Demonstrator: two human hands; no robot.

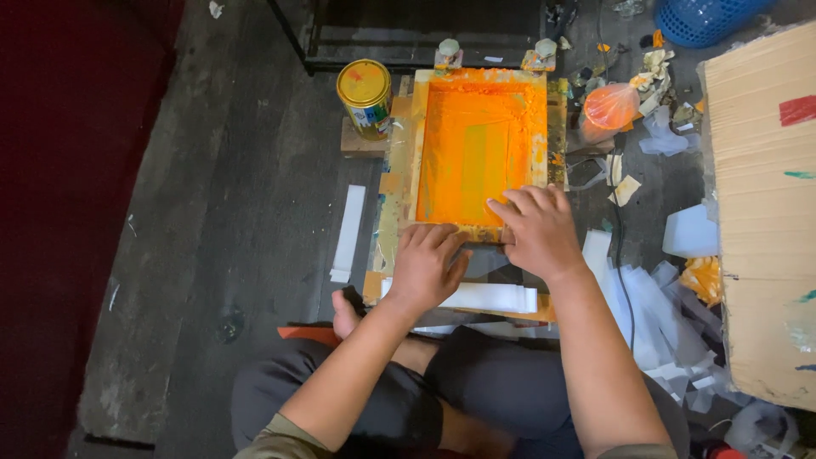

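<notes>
Printing frame (478,78) flat on floor (255,212), orange ink inside. Left hand (427,265) and right hand (535,228) spread flat, pressing near edge at 6 o'clock, steadying frame. Paint tin (365,95) at 9 o'clock, within reach.

Frame (406,127): bare wood, rough, paint-stained; its mesh (472,153) is fine fabric under a wet-looking, slightly glossy orange ink coat. Tin (365,95): metal, shiny yellow lid smeared with orange. Strips (493,297) under the frame's near edge: white paper, matt, smooth. Floor (212,221): dark worn planks, dull and scuffed. Bag (609,108): thin glossy orange plastic. Box (765,212): matt brown corrugated cardboard. Basket (701,19): blue plastic lattice. Trousers (399,399): dark matt cloth.
</notes>
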